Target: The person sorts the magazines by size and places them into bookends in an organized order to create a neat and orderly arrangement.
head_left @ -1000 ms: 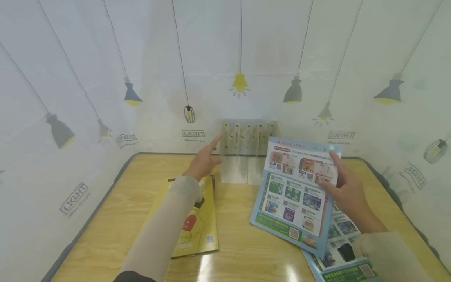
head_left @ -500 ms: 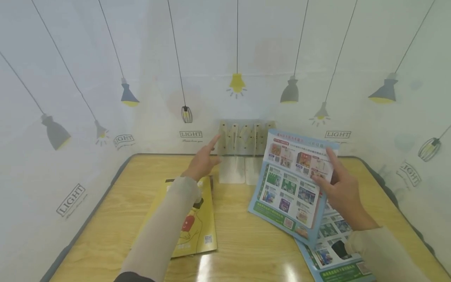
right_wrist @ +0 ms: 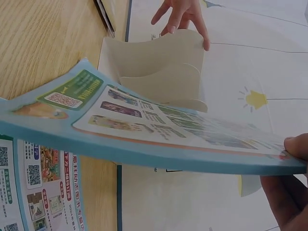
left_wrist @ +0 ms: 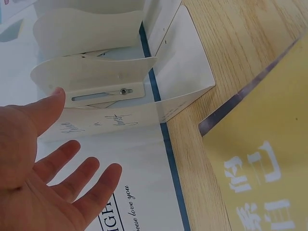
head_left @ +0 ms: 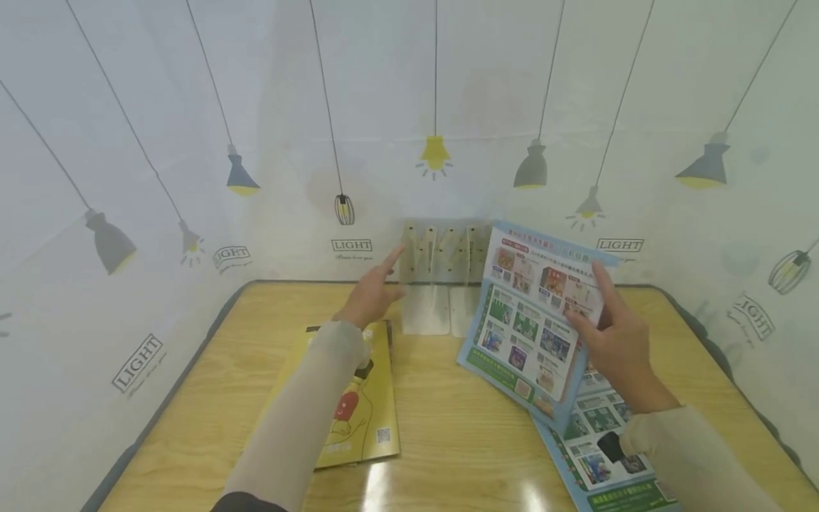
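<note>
Against the back wall stands a pale folding book rack (head_left: 427,309) with several upright dividers (left_wrist: 96,79). My left hand (head_left: 370,295) is at its left end panel (right_wrist: 149,50), fingers spread and mostly straight; a fingertip appears to touch the panel's edge. My right hand (head_left: 617,341) grips a light-blue magazine (head_left: 525,313) by its upper right side, thumb on the printed cover and fingers behind it. The magazine is held tilted above the table, near the rack's right end, hiding that end in the head view. Below it lies a similar blue magazine (head_left: 591,483).
A yellow magazine (head_left: 371,419), partly hidden by my left sleeve (head_left: 301,405), lies at the left of the wooden table (head_left: 448,427). A pale covering printed with hanging lamps (head_left: 435,153) rises behind and at both sides of the table.
My right hand has moved slightly up and left with the blue magazine, which now tilts more. The left hand keeps its place at the rack.
</note>
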`<move>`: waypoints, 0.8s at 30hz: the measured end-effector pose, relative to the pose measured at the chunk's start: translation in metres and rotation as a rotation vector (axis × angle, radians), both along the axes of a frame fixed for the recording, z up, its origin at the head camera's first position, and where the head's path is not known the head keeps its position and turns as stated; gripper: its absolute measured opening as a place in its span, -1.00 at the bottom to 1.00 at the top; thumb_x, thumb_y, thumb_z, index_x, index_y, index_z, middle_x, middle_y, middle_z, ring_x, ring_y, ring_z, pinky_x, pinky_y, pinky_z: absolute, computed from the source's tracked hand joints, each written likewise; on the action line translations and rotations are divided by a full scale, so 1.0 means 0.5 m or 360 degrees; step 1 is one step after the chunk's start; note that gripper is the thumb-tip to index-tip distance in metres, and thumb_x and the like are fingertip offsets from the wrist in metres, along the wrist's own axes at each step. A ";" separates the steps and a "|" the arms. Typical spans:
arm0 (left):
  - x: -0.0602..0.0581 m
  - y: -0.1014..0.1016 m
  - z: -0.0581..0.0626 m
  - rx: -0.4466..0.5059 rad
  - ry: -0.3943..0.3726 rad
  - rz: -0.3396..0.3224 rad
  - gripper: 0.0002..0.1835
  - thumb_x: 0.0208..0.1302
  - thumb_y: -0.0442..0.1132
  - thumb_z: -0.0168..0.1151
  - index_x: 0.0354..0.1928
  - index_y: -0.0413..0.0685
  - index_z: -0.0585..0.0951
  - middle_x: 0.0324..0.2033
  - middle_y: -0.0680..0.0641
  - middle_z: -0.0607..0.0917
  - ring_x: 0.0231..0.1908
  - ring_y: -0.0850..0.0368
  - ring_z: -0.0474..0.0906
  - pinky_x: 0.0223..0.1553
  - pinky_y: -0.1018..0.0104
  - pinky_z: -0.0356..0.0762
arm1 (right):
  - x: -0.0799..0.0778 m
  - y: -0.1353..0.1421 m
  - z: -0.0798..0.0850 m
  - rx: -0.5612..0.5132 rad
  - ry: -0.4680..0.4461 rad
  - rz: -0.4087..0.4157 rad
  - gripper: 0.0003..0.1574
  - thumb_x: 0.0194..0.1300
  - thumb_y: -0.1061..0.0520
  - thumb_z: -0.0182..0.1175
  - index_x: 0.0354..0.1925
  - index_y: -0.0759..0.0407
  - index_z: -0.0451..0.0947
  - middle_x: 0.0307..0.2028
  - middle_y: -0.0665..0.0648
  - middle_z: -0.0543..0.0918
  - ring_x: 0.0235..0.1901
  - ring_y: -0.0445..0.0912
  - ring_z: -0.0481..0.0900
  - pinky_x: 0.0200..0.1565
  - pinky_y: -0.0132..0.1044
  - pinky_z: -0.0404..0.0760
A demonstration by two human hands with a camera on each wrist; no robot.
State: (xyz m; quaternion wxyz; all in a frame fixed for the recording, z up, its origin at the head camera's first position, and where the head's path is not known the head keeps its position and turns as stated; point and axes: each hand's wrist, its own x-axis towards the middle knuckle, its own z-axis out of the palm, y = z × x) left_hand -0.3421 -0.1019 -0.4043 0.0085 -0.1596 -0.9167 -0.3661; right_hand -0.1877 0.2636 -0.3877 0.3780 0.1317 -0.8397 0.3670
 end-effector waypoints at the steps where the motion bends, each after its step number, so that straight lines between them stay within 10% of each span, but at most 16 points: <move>1: 0.000 0.000 -0.001 -0.0008 0.0005 0.0000 -0.02 0.29 -0.19 0.28 0.48 0.68 -0.12 0.33 -0.19 0.37 0.25 -0.20 0.33 0.20 -0.20 0.33 | -0.003 -0.001 -0.001 0.0021 0.0039 -0.0007 0.16 0.04 0.44 0.40 0.49 -0.01 0.12 -0.16 0.43 0.67 -0.47 0.11 0.70 -0.51 -0.68 0.49; 24: -0.002 -0.002 0.000 -0.0013 0.0033 -0.0028 -0.05 0.30 -0.22 0.27 0.51 0.58 -0.08 0.31 -0.21 0.39 0.23 -0.25 0.35 0.17 -0.21 0.36 | -0.041 -0.032 -0.017 0.0025 0.0297 -0.0093 0.05 0.06 0.45 0.37 0.45 0.09 0.20 -0.09 0.41 0.65 -0.43 0.29 0.69 -0.47 -0.68 0.50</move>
